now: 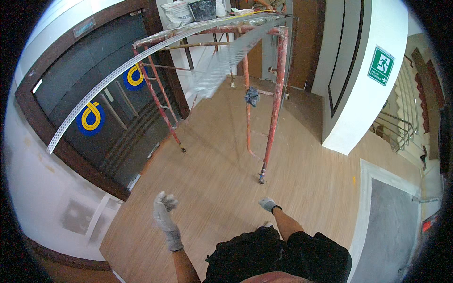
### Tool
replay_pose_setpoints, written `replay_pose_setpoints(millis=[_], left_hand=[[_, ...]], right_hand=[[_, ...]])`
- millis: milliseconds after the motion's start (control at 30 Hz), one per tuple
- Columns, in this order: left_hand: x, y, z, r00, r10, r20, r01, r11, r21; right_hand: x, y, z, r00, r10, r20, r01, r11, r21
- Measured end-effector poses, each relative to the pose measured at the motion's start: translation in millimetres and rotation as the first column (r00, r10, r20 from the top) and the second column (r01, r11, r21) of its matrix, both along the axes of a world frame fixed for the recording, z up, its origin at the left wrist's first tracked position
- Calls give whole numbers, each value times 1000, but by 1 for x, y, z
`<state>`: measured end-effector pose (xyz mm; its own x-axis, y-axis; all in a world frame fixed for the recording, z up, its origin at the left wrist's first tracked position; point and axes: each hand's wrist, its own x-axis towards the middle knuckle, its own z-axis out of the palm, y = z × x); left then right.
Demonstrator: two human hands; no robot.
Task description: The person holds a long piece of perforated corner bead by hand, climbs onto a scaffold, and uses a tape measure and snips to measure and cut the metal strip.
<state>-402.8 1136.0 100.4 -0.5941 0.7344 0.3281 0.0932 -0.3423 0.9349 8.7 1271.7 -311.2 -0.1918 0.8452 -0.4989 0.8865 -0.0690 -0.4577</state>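
My left hand (165, 213), in a pale knit work glove, is raised at the lower left. Its fingers are loosely bent, with nothing in them. Further right, my right hand (267, 203) wears a grey-white glove, with a black band at the wrist. It hangs over the floor with nothing visible in it. Neither hand touches anything. Ahead stands a red, plaster-stained scaffold (275, 99). A long perforated metal strip (101, 85) lies across its top and sticks out to the left. A second metal strip (222, 68) slants down, smeared by motion.
A white sack (178, 13) and a black bucket (203, 9) stand on the scaffold, and a person's arm (271, 4) shows behind. Glass doors (118, 94) line the left. A white pillar (365, 89) bears a green exit sign (381, 66); stair railings (398, 127) lie beyond.
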Motion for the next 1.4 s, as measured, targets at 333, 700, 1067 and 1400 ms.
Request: replay_pose_setpoints(millis=[333,700,1067,1400], left_hand=[[-134,-85,-67,949,173,264,-120,971,-206],[-143,-93,-68,953,225,203,-172,953,-248],[-108,3,-69,979,-12,205,45,987,-157],[-81,109,-32,965,-183,188,173,983,66]], right_hand=[[-77,-91,-40,951,251,182,-233,966,-113],[18,7,168,882,-403,-246,472,731,494],[-36,50,604,862,218,-457,449,86,889],[-122,55,728,935,320,154,-34,-351,936]])
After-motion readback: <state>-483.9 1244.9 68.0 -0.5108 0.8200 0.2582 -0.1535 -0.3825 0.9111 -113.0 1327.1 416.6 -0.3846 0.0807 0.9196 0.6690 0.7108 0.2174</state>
